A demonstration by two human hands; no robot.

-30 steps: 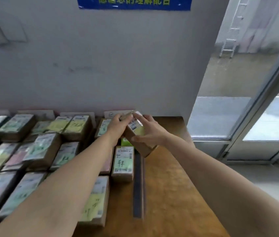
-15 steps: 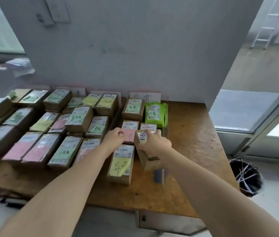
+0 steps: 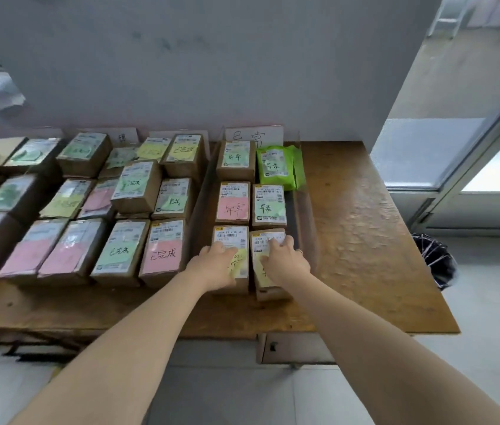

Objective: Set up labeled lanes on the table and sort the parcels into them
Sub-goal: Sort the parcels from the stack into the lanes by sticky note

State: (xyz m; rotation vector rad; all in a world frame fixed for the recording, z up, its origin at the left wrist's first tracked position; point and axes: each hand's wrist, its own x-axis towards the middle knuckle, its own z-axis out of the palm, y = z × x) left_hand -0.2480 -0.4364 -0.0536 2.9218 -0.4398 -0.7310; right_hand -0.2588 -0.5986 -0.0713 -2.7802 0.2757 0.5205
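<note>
Brown cardboard parcels with shipping labels and handwritten coloured notes lie in lanes on the wooden table [image 3: 362, 240]. In the rightmost lane, behind a white label card [image 3: 253, 136], two front parcels sit side by side. My left hand [image 3: 215, 262] rests on the parcel with the yellow note [image 3: 230, 237]. My right hand [image 3: 287, 262] lies on top of the neighbouring parcel [image 3: 263, 239], which stands on the table at the lane's front right. Behind them lie a pink-noted parcel [image 3: 232, 207], a green-noted parcel [image 3: 269, 207] and a green pouch [image 3: 276, 167].
Several more parcels fill the lanes to the left [image 3: 138, 191], against a grey wall. A dark strip [image 3: 299, 216] borders the right lane. The right part of the tabletop is bare wood. A wire bin [image 3: 435, 259] stands on the floor past the table's right edge.
My right hand carried the parcel down from in front of the wall and set it at the lane's front right. My left hand came down onto the yellow-noted parcel. The view pulled back.
</note>
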